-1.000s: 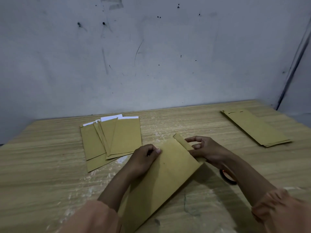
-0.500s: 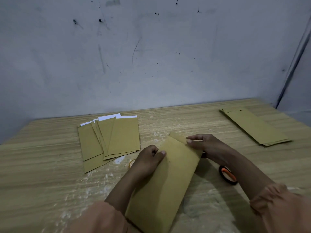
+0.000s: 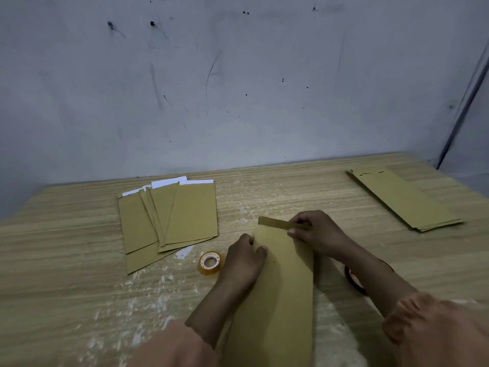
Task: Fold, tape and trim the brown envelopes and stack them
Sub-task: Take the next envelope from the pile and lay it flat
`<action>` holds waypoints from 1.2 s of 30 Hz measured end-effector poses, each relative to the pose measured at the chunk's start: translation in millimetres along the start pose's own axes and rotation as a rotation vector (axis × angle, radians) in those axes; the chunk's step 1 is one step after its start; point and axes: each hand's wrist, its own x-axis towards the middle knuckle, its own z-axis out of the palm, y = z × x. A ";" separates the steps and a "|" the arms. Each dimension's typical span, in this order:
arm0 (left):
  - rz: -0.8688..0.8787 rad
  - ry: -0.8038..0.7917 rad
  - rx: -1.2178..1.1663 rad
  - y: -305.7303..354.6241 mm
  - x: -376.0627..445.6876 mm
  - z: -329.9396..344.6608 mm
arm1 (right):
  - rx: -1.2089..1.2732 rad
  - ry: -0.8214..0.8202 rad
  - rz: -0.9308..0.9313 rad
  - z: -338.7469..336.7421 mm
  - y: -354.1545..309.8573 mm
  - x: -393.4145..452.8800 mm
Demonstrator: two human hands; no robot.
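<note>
A long brown envelope (image 3: 285, 292) lies lengthwise on the wooden table (image 3: 66, 274) in front of me. My left hand (image 3: 244, 256) grips its left edge near the top, fingers curled, thumb on the paper. My right hand (image 3: 315, 231) pinches the narrow flap (image 3: 272, 223) at the envelope's far end, folded over. A roll of clear tape (image 3: 209, 262) lies just left of my left hand. Scissors with a dark and orange handle (image 3: 353, 280) show partly behind my right forearm.
A fanned pile of brown envelopes (image 3: 169, 221) with white paper sticking out lies at the back left. A neat stack of brown envelopes (image 3: 404, 200) lies at the far right. A grey wall (image 3: 238, 88) stands behind the table.
The envelope has turned from slanted to nearly straight in front of me. My right hand has folded the flap further over. The tape roll has come into view beside my left hand.
</note>
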 end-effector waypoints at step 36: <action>0.623 0.115 0.819 -18.3 13.1 23.0 | -0.669 -0.065 -0.202 39.2 22.0 -19.3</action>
